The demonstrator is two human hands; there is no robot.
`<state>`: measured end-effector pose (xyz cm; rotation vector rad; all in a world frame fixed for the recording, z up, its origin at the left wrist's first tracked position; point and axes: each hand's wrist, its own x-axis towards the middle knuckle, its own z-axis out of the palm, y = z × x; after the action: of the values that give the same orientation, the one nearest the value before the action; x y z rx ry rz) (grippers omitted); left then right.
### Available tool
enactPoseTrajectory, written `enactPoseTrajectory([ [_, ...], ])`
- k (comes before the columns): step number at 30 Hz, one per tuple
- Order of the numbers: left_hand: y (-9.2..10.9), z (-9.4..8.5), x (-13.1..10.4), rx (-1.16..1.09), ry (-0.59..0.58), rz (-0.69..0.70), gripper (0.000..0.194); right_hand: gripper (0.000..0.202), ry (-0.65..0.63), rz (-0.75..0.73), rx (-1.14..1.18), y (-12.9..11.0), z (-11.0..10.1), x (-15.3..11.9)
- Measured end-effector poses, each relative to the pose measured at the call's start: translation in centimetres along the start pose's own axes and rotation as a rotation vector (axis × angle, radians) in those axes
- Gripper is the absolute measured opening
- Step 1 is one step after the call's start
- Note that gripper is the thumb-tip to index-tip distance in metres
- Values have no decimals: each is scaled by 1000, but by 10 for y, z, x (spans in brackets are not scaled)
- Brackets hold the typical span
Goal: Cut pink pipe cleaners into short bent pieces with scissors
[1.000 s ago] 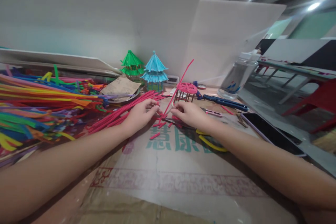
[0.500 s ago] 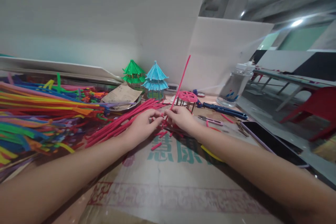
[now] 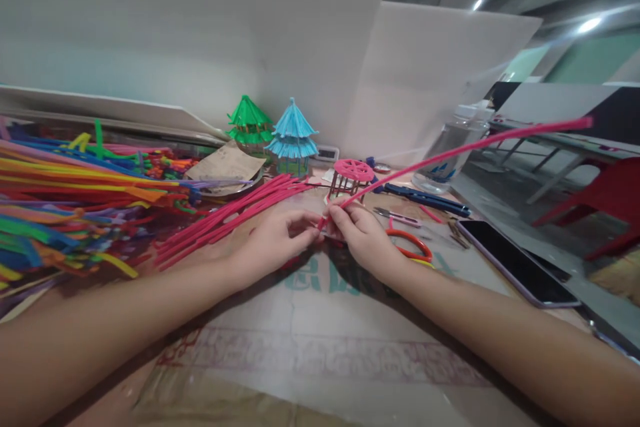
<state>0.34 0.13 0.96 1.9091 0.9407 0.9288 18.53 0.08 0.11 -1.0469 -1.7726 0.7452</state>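
While the table [image 3: 120, 390] carries coloured stems [image 3: 100, 169] along its left edge, a bottle [image 3: 454, 135] stands near its back right corner. Above the middle, between the side edges, the left hand [image 3: 283, 240] and right hand [image 3: 364, 233] pinch one pink stem [image 3: 425, 162], whose long free end slants up toward the right edge.

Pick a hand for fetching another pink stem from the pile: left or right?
Left, likely. The left hand lies beside the pink pile, though it also meets the low end of the long pink stem. The right hand grips that stem, farther from the pile.
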Motion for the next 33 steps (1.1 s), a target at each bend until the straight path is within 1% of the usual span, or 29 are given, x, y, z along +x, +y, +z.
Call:
enactPoseTrajectory([
  [3,-3,-2,1,4,8,-7,19,13,-10,33,141,3,4,3],
  [6,-7,-3,2,-11,-3,-10,19,11,-55,73,273,4,6,6],
  [8,-10,-4,2,-16,-8,-18,22,11,-66,103,302,2,6,7],
  [11,-14,-4,2,-26,-27,-48,29,12,-91,132,221,-2,4,7],
  [14,-17,-5,2,-5,-31,-42,31,16,-110,123,132,-5,2,7],
  [17,-18,-7,2,57,4,-37,32,15,-107,112,143,-4,2,7],
  [21,-19,-9,3,109,67,-68,34,14,-97,126,122,-3,2,6],
  [24,-20,-10,3,108,61,-74,35,14,-56,109,42,-2,2,6],
  [26,-20,-9,3,100,54,-70,35,16,-45,79,34,0,2,6],
  [30,-23,-8,4,57,35,-90,35,15,-77,52,58,1,2,8],
  [33,-25,-8,5,20,37,-106,34,15,-90,71,65,3,3,9],
])
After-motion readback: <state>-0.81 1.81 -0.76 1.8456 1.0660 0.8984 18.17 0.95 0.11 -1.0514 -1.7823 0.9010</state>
